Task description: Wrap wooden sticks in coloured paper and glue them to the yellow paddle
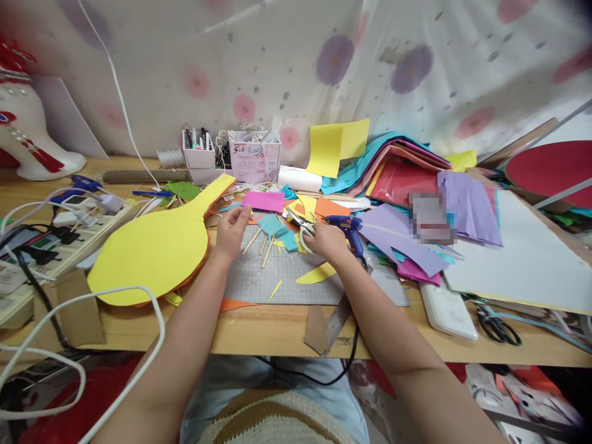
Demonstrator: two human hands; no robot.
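My right hand [327, 242] is closed around the light handles of a pair of scissors [295, 216], whose blades point up and to the left over scraps of paper. My left hand [232, 233] has its fingers pinched together; whatever is between them is too small to make out. Just beyond it lies a magenta paper piece [263, 201]. Between the hands, teal paper pieces [272, 226] rest on thin wooden sticks [267, 254]. A blue glue gun [354, 233] lies right beside my right hand. Under everything is a grey cutting mat [250, 280], with a yellow paper strip [317, 273] on it.
A large yellow paddle-shaped cutout [152, 246] lies to the left, near a power strip [60, 253] with cables. Purple paper [402, 237], a white power bank [448, 308] and black-handled scissors [499, 324] are on the right. A pen box [254, 159] stands at the back.
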